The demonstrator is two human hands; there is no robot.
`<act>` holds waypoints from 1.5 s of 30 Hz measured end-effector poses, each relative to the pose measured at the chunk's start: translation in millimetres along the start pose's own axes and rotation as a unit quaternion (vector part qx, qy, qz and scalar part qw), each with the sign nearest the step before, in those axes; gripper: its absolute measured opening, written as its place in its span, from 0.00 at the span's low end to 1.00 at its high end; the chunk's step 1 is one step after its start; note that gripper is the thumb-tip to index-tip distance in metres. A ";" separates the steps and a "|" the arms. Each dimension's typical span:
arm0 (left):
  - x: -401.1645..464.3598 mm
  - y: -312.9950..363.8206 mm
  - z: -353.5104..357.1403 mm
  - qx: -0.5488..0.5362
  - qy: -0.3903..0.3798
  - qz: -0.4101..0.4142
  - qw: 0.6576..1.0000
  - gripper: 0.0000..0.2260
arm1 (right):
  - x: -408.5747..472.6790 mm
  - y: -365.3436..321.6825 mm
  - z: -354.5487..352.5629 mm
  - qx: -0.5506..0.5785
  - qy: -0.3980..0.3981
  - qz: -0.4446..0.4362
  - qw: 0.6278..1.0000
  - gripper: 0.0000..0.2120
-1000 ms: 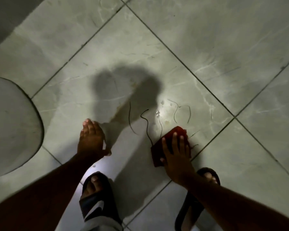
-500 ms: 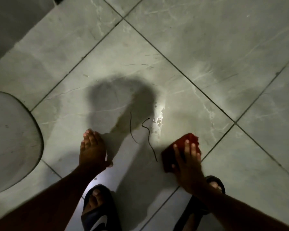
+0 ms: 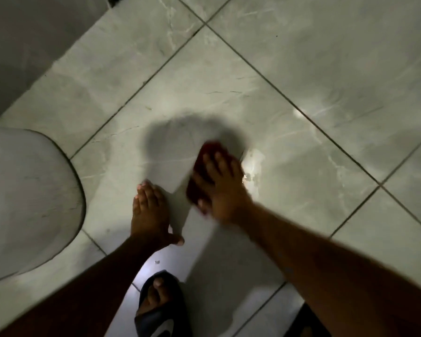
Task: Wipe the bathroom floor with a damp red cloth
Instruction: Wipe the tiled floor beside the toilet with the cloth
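Dim, motion-blurred, head shadow, wet glare

- One damp red cloth (image 3: 206, 166), flat on the floor.
- Two bare hands: left hand (image 3: 151, 215), right hand (image 3: 220, 186).
- One dark slide sandal with a white mark (image 3: 162, 310) in clear view.
- One rounded white ceramic fixture (image 3: 27, 198).
- Several large grey marbled floor tiles (image 3: 326, 69).

Cloth (image 3: 206, 166) under right hand (image 3: 220, 188): dark red, no pattern. Floor (image 3: 301, 76): pale grey-green tiles w/ faint white marble veining, thin dark grout lines running diagonal. Bright white glare patch (image 3: 252, 164) just right of right hand. Left of left hand (image 3: 150, 215): rounded white fixture (image 3: 27, 198), plain. Below left hand: sandal (image 3: 161, 310), black/navy w/ white mark on strap.
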State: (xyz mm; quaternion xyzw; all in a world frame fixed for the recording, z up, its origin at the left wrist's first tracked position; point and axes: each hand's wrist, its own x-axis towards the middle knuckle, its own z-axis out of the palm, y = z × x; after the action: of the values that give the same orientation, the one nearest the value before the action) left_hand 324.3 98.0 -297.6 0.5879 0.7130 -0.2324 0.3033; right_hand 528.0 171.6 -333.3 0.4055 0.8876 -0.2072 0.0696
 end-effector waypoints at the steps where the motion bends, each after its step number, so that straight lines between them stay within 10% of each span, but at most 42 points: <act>1: 1.2 1.4 -1.9 0.004 -0.005 0.004 1.000 0.72 | -44.5 -9.8 14.1 -0.012 -0.038 -0.065 0.997 0.32; 6: 0.1 2.1 -2.1 0.017 0.007 0.011 1.000 0.73 | -122.6 84.9 -7.6 -0.083 -0.116 -0.154 0.978 0.31; 12: 1.8 0.9 2.4 0.004 0.004 0.014 1.000 0.73 | 70.7 89.4 -67.8 0.024 0.033 0.232 0.972 0.34; 18: -0.5 -5.5 1.2 0.010 0.009 0.024 1.000 0.71 | 9.8 -38.2 -1.2 -0.016 -0.017 -0.034 0.999 0.28; 23: -0.5 -5.1 0.4 0.018 0.013 0.035 0.999 0.72 | -114.5 68.9 -14.1 -0.086 -0.135 -0.192 0.968 0.29; 30: 1.5 -2.8 0.4 0.025 0.000 0.033 0.999 0.70 | 72.4 115.3 -76.4 0.024 0.023 0.265 0.964 0.35; 35: 1.4 -0.1 -2.5 0.029 -0.002 0.021 0.999 0.71 | -90.2 -10.8 7.7 -0.011 -0.014 -0.062 0.998 0.27; 37: -0.5 1.4 -3.8 0.025 -0.010 0.019 0.999 0.71 | -151.4 4.2 21.3 -0.090 -0.125 -0.267 0.951 0.29; 40: 0.7 0.9 -3.5 0.023 -0.002 0.025 0.999 0.71 | -115.8 68.8 6.7 -0.077 -0.087 -0.385 0.916 0.22; 45: 0.1 0.7 -1.4 0.032 -0.004 0.027 0.999 0.71 | 40.3 144.4 -53.0 -0.050 0.013 0.090 0.995 0.37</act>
State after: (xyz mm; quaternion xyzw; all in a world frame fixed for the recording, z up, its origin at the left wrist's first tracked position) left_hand 324.8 99.2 -296.6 0.6156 0.6878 -0.2493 0.2930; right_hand 611.8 306.4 -342.1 0.4827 0.8573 -0.1507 0.0967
